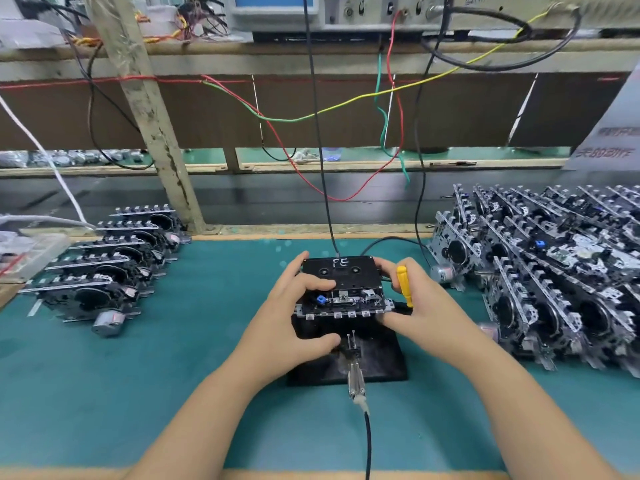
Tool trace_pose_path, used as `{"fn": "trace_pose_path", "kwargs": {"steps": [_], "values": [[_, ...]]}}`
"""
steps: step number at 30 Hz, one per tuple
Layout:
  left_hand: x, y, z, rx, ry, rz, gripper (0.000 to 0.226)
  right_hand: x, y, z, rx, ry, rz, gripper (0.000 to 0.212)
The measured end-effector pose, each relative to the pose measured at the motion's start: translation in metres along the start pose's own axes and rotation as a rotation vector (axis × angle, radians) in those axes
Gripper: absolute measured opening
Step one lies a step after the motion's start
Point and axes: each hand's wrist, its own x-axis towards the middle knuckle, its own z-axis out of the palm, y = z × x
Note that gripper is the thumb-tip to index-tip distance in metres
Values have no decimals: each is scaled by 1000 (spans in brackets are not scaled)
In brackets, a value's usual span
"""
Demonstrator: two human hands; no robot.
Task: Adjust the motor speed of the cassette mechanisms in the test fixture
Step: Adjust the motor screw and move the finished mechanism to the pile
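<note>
Seating step: left hand (pixel 304 299) fingers grip the black cassette mechanism (pixel 341 292); right hand (pixel 412 306) fingers clamp the yellow-handled screwdriver (pixel 404 285), which must next reach the motor trimmer

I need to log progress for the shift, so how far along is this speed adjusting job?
Done, it seems: a smaller row of mechanisms lies on the left. In hand: one mechanism sits in the fixture under a cassette; the left hand steadies it, the right hand holds a yellow screwdriver. Left: probably the bigger pile on the right.
</note>
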Motion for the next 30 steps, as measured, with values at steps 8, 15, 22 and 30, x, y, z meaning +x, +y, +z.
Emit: {"fn": "trace_pose_path", "kwargs": {"steps": [8, 15, 22, 30], "values": [[7, 3, 8, -38, -19, 0, 61, 1, 6, -1, 18, 55, -14, 44], [14, 5, 13, -25, -37, 12, 63, -6, 10, -16, 97, -23, 35, 43], [14, 5, 15, -7, -23, 31, 61, -4, 13, -18, 84, -20, 53, 43], [13, -1, 7, 46, -139, 39, 98, -8, 7, -17, 110, -31, 37, 44]]}}
